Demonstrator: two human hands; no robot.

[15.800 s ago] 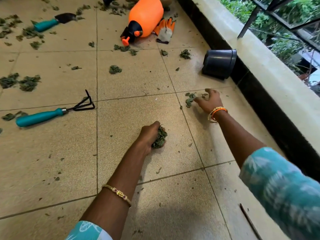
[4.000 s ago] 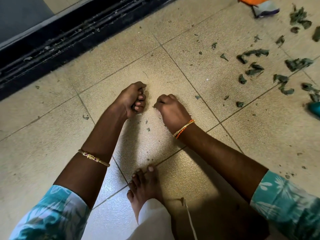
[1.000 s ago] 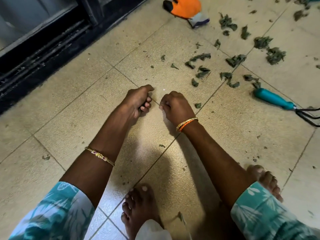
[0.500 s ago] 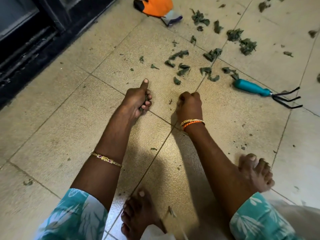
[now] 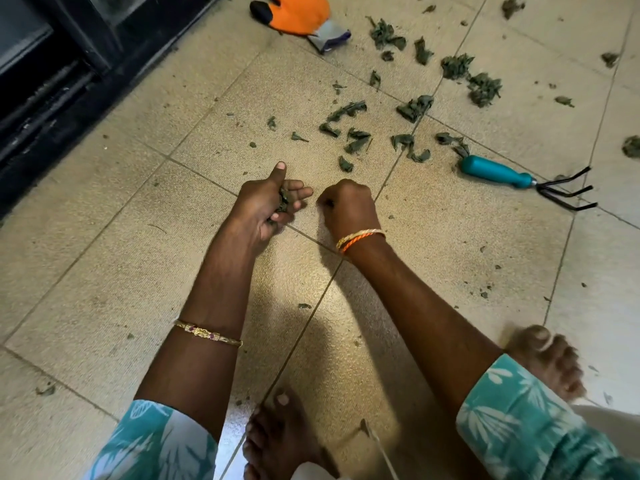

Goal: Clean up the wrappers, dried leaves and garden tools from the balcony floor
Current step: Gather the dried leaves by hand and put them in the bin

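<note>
My left hand [image 5: 268, 206] hovers low over the tiled floor [image 5: 104, 254], thumb sticking out, fingers curled round a clump of dried leaves [image 5: 282, 204]. Just to its right is my right hand [image 5: 348, 206], fingers curled into a fist with a small dark leaf bit at the fingertips. More dried leaves [image 5: 349, 140] lie scattered on the tiles beyond both hands. A hand rake [image 5: 495, 173] with a teal handle and black prongs lies to the right of them. An orange garden glove [image 5: 298, 12] lies at the top edge.
A black sliding-door track [image 5: 52, 98] runs along the upper left. My bare feet [image 5: 277, 438] stand on the tiles at the bottom, the other foot [image 5: 547, 362] at lower right. Small leaf crumbs dot the floor.
The view has shifted a little. My left hand's fingers have loosened, showing the leaf clump inside. My right hand has moved left, closer to the left hand.
</note>
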